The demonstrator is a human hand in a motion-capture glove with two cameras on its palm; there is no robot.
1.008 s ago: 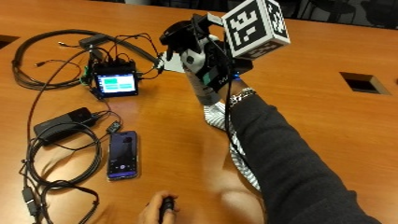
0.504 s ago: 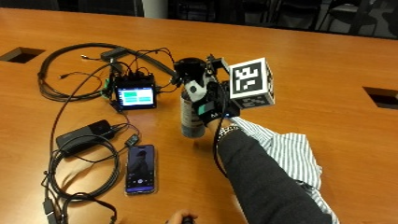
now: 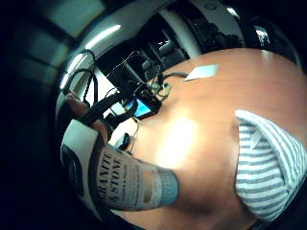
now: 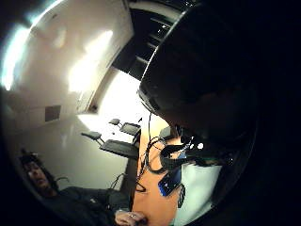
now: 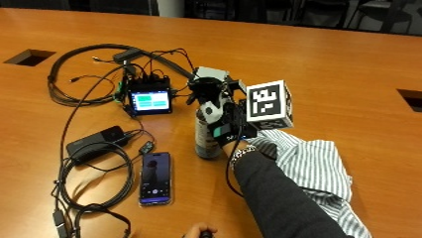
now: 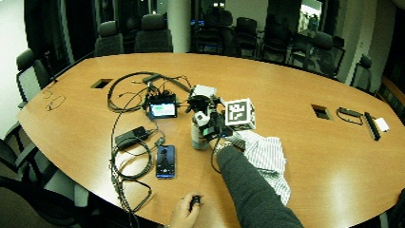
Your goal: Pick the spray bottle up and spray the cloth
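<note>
With my right hand (image 5: 221, 126) wrapped around the upright spray bottle (image 5: 206, 141), I should turn its nozzle toward the striped cloth (image 5: 316, 166) before squeezing.

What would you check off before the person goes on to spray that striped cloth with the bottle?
1. Right hand holds the spray bottle: ok, it wraps the bottle's upper part.
2. Bottle upright: ok.
3. Bottle lifted off the table: cannot tell, its base looks at the surface.
4. Striped cloth within reach: ok, it lies beside the forearm.
5. Nozzle aimed at the cloth: cannot tell, the nozzle is hidden.
6. Phone and small screen out of the spray: cannot tell.
</note>
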